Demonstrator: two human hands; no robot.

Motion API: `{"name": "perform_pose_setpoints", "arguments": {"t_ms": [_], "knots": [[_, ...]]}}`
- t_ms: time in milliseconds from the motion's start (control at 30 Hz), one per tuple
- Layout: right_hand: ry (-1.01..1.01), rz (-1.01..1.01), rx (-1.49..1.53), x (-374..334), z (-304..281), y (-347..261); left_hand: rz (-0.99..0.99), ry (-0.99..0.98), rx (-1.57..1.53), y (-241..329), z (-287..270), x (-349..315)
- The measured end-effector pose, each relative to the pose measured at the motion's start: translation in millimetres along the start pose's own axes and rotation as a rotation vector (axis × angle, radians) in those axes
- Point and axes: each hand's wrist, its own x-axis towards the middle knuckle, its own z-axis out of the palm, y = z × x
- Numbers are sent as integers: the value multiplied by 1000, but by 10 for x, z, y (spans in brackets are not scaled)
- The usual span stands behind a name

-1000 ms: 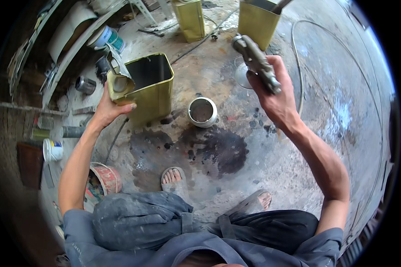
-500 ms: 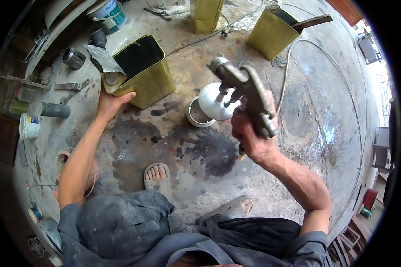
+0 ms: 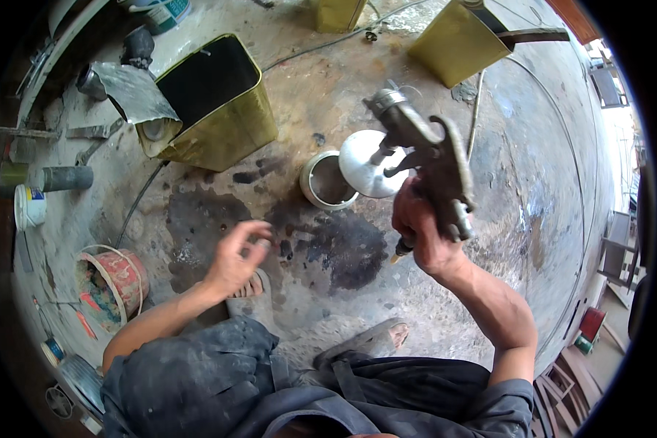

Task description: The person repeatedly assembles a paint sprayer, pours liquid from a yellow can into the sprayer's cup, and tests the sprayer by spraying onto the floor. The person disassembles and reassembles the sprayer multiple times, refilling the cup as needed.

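Observation:
My right hand is closed round the grip of a worn metal spray gun, raised with its nozzle toward the upper left. Below the gun is a round white cup lid, which looks joined to it. Just left of the lid, on the stained floor, stands an uncovered pale paint cup. My left hand is empty, fingers apart, in the air over my left foot. Beyond it sits a yellow rectangular tin, its top cut and the metal flap bent out to the left.
Another yellow tin with a stick across it stands at the far right. A red bucket is at the left. Hoses and a cable run over the floor. Small cans, including a dark cylinder, line the left side.
My left hand has let go of the yellow tin and come back toward me, lower and to the right. The spray gun has shifted slightly to the right in my right hand.

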Motion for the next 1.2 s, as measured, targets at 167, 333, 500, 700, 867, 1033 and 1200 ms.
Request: {"name": "perform_pose_setpoints", "arguments": {"t_ms": [167, 333, 500, 700, 867, 1033, 1200], "knots": [[-63, 25, -82, -13, -123, 67, 312, -326, 84, 330, 608, 275], [-89, 55, -48, 18, -43, 146, 455, -314, 67, 494, 975, 446], [-167, -45, -66, -113, -85, 594, 480, -192, -67, 609, 1187, 511], [-407, -262, -276, -51, 67, 920, 275, -464, -66, 283, 1295, 609], [-418, -330, -208, -108, 57, 1027, 253, -349, -23, 204, 1279, 549], [-595, -493, -493, 61, -225, 723, 469, -317, -86, 5, 1291, 666], [-549, -374, -860, 331, -499, 612, 425, -371, 15, 116, 1097, 668]]}}
